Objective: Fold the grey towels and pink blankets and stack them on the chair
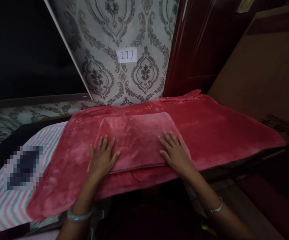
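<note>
A folded pink-red plush cloth [137, 140] lies in a flat rectangle in the middle of the surface before me. My left hand [103, 156] rests flat on its left end, fingers spread. On its right end lies my right hand [175, 153], also flat with the fingers apart. Neither hand grips anything. Beneath the folded cloth, a larger red plush blanket [224, 126] is spread out, with a bunched fold at its far edge. Whatever lies under my palms is hidden.
A striped cloth [2, 193] covers the left end, with a blurred-out dark object on it. A dark screen [29, 50] stands at the back left. Behind are a patterned wall with a paper label [127, 55] reading 277, and a dark red door [194, 43]. A large cardboard box [266, 73] stands right.
</note>
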Demonstrator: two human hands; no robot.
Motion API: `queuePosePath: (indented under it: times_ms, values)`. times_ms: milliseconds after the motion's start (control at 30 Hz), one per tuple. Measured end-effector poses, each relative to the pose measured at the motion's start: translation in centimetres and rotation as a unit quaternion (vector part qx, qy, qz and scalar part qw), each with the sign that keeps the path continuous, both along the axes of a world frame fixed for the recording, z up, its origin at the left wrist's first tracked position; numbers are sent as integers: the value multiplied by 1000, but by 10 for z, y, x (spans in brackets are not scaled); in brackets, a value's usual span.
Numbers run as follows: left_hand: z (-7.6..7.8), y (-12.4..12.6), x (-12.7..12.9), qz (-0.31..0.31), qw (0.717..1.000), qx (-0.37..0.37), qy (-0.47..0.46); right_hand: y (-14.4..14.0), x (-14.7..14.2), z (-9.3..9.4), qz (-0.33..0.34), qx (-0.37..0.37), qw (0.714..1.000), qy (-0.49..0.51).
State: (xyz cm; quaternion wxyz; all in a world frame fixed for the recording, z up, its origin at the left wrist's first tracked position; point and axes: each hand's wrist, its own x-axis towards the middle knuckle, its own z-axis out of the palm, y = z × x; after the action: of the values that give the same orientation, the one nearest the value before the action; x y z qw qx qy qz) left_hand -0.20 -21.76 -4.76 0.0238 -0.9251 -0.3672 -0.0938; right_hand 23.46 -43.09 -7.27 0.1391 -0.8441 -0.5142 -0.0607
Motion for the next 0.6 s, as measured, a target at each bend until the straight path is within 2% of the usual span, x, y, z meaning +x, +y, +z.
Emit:
queuePosePath:
  times_ms: [100,233,433,533,600]
  values:
    - [-17,9,-11,14,1000,-21,-3,4,-5,-13,4,-26,1000,-9]
    - [-32,16,-16,-5,999,-28,-40,3,-4,-28,-1,-7,999,-38]
    - [-39,23,-19,-24,996,-4,-87,-1,1,-38,24,42,997,-60]
    - [-42,20,-33,-52,995,21,-85,-14,5,-42,63,63,994,-65]
    - [-46,16,-49,-94,991,47,-86,-27,8,-46,84,72,991,-68]
